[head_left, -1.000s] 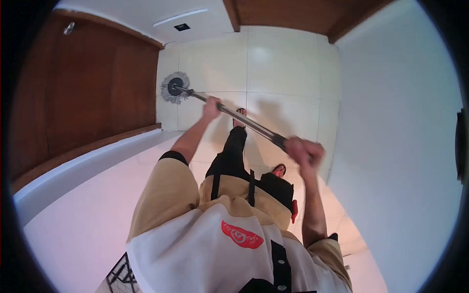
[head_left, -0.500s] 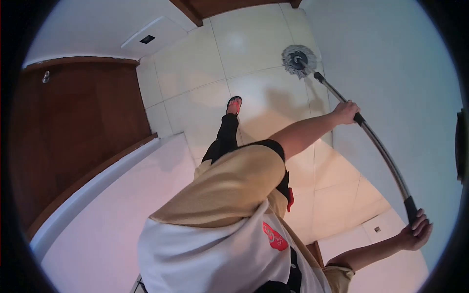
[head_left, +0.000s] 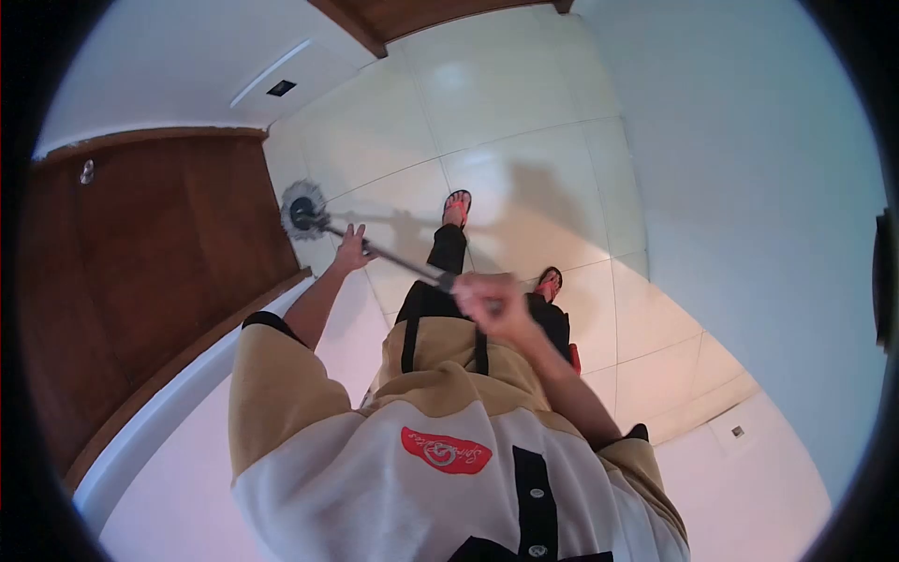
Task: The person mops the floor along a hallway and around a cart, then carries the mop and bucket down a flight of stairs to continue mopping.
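A mop (head_left: pixel 409 265) with a grey-white string head (head_left: pixel 303 210) slants across the view, its head on the tiles beside the brown door at the left. Low on the pole, just behind the mop head, my left hand (head_left: pixel 353 251) grips it, with some fingers showing above. My right hand (head_left: pixel 492 304) is closed around the top end of the pole in front of my waist, a little blurred by motion.
Cream floor tiles (head_left: pixel 524 84) run between the brown door (head_left: pixel 169 272) on the left and a pale wall (head_left: pixel 749 187) on the right. My sandalled feet (head_left: pixel 456 208) stand apart. A dark doorway (head_left: pixel 431 14) lies at the far end.
The mop head has swept from the far right, by the pale wall, across to the door at the left. Both hands moved left with the pole, and my body turned.
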Tool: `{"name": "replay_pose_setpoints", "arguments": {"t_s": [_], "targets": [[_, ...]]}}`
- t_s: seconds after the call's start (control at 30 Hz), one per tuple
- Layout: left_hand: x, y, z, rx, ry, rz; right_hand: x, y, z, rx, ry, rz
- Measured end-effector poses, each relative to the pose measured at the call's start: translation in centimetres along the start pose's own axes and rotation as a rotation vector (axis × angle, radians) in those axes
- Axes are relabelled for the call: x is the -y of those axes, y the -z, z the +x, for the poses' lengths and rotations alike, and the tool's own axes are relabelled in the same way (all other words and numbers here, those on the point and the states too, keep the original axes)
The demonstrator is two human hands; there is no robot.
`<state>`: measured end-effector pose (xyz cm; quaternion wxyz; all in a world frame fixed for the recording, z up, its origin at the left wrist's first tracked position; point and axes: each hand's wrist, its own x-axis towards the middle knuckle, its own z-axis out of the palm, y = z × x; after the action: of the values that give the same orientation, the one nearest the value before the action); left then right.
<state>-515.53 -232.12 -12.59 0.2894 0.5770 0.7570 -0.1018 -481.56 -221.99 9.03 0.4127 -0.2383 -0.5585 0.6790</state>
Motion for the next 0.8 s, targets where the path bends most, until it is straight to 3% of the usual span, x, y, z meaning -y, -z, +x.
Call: {"name": "replay_pose_setpoints", "arguments": {"t_s": [0.03, 0.1, 0.13, 0.17, 0.2, 0.23, 0.27, 0.3, 0.33, 0.37, 0.4, 0.43, 0.47, 0.5, 0.6, 0.7, 0.8], "targets": [[-0.5, -0.7, 0.3, 0.017, -0.074, -0.065, -0.6, -0.4, -0.9, 0.074, -0.031, -0.118], [-3.4, -1.9, 0.4, 0.052, -0.216, -0.198, 0.9, 2.4, -3.9, -0.045, -0.122, -0.043], [-7.9, -3.2, 0.1, -0.072, -0.234, -0.292, 2.1, 5.7, -6.1, -0.109, 0.046, -0.199], [-12.3, -5.5, 0.3, -0.062, -0.288, -0.323, 3.1, 9.9, -9.8, -0.179, -0.044, -0.25], [-20.0, -4.8, -0.8, -0.039, -0.335, -0.435, 7.5, 14.2, -12.6, -0.208, -0.13, -0.155], [-26.0, -8.5, -0.3, -0.067, -0.4, -0.427, 12.5, 18.6, -15.7, -0.215, -0.213, -0.246], [-35.2, -6.7, -3.9, -0.14, -0.327, -0.68, 14.9, 24.4, -24.3, -0.425, -0.29, -0.493], [-41.2, -10.2, -4.1, -0.074, -0.519, -0.553, 22.6, 25.1, -25.9, -0.512, -0.125, -0.601], [-49.3, -12.5, -5.4, -0.3, -0.617, -0.716, 28.3, 26.0, -29.2, -0.611, -0.073, -0.61], [-56.1, -10.5, -7.4, -0.254, -0.77, -0.939, 34.1, 26.9, -32.4, -0.709, -0.02, -0.62], [-62.2, -8.9, -7.9, 0.043, -0.786, -0.714, 36.8, 25.5, -32.1, -0.717, 0.064, -0.65], [-65.9, -6.9, -8.7, 0.019, -0.915, -0.697, 39.6, 24.1, -31.7, -0.724, 0.148, -0.682], [-68.0, -3.1, -9.6, 0.082, -0.948, -0.608, 39.9, 22.3, -31.0, -0.904, 0.18, -0.791], [-70.2, -3.1, -9.1, 0.073, -0.885, -0.548, 39.2, 21.6, -30.3, -0.979, 0.218, -0.787], [-70.1, -2.6, -7.6, -0.027, -0.993, -0.64, 37.2, 19.4, -27.6, -1.188, 0.339, -0.753], [-65.1, -2.0, -7.4, -0.108, -0.949, -0.78, 37.6, 21.9, -27.8, -1.083, 0.292, -0.513], [-55.5, -2.1, -10.3, -0.25, -0.867, -0.799, 37.1, 22.0, -28.7, -0.743, 0.14, -0.235]]}}
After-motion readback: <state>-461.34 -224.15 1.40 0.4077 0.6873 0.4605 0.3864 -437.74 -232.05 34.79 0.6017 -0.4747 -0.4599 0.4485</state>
